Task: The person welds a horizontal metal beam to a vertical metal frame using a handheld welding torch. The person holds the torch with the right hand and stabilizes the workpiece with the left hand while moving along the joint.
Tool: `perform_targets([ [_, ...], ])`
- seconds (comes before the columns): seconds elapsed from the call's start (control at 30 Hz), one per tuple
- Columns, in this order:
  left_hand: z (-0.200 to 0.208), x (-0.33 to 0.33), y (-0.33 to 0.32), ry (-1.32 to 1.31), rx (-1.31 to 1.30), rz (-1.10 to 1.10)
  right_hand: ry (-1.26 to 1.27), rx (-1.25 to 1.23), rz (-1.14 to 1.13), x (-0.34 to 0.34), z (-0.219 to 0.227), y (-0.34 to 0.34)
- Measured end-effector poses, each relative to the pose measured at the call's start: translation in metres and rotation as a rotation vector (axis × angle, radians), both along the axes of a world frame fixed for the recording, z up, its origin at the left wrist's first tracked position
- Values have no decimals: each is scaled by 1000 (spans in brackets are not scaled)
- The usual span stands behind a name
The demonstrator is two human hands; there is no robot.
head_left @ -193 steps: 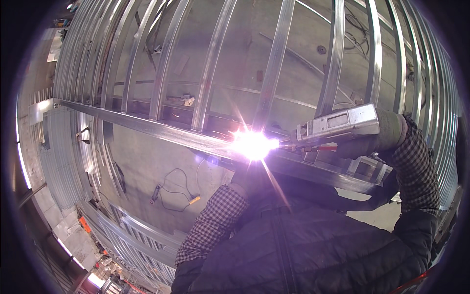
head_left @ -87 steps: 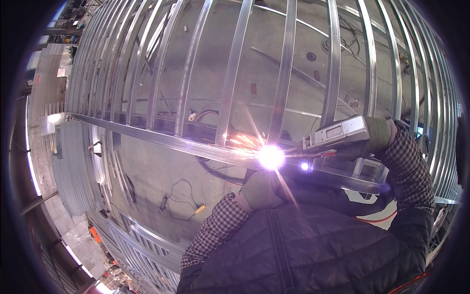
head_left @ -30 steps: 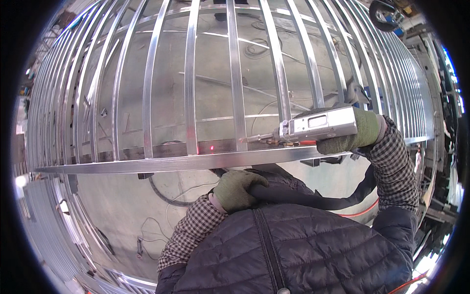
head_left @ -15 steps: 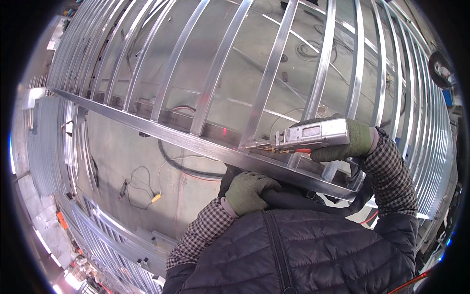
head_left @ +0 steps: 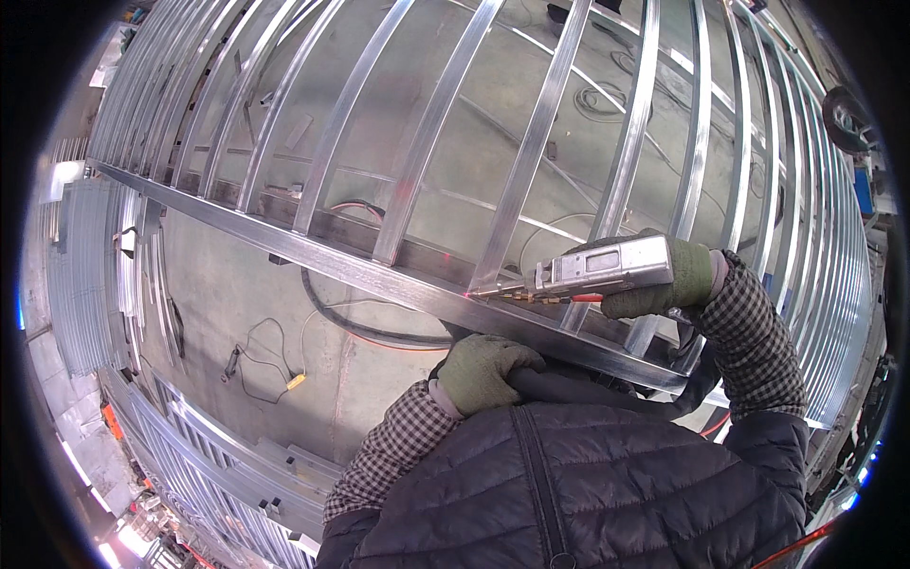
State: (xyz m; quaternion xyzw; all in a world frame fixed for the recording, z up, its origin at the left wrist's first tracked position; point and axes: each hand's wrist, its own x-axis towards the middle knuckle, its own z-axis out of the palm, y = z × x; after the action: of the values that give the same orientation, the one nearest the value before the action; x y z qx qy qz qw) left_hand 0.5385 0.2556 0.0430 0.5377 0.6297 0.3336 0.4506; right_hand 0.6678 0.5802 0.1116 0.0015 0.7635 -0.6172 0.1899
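My right hand (head_left: 697, 275), in a green glove, is closed round the rear of a silver welding gun (head_left: 607, 266). The gun's thin nozzle points left, its tip at the corner where an upright metal bar (head_left: 521, 180) meets a long metal rail (head_left: 379, 277). A small red light spot shows by the tip. In front of the rail, close to my body, my left gloved hand (head_left: 485, 372) is wrapped round a thick black hose (head_left: 597, 391). That hose curves right and up toward the gun. The fingers behind the gun are partly hidden.
Parallel metal bars form a large frame beyond the rail. On the floor at left lie a dark cable (head_left: 332, 318) and a thin cord with a yellow piece (head_left: 296, 381). Stacked metal profiles (head_left: 227, 455) stand lower left. A dark wheel (head_left: 846, 120) is at far right.
The gun's tip has dropped slightly toward the rail, and the red spot now sits right beside it. My left hand keeps its hold on the hose.
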Motion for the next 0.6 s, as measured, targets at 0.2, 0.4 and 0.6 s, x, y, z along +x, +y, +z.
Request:
perform_targets([
  [0.2,-2,0,0,9,-19,-10,45,14,38,0,-8,1],
  [0.4,-7,0,-1,49,-16,-42,-95,-38,0,1,-1,1],
  [0.6,-15,4,-5,74,-51,-23,-63,-32,24,-1,-1,2],
])
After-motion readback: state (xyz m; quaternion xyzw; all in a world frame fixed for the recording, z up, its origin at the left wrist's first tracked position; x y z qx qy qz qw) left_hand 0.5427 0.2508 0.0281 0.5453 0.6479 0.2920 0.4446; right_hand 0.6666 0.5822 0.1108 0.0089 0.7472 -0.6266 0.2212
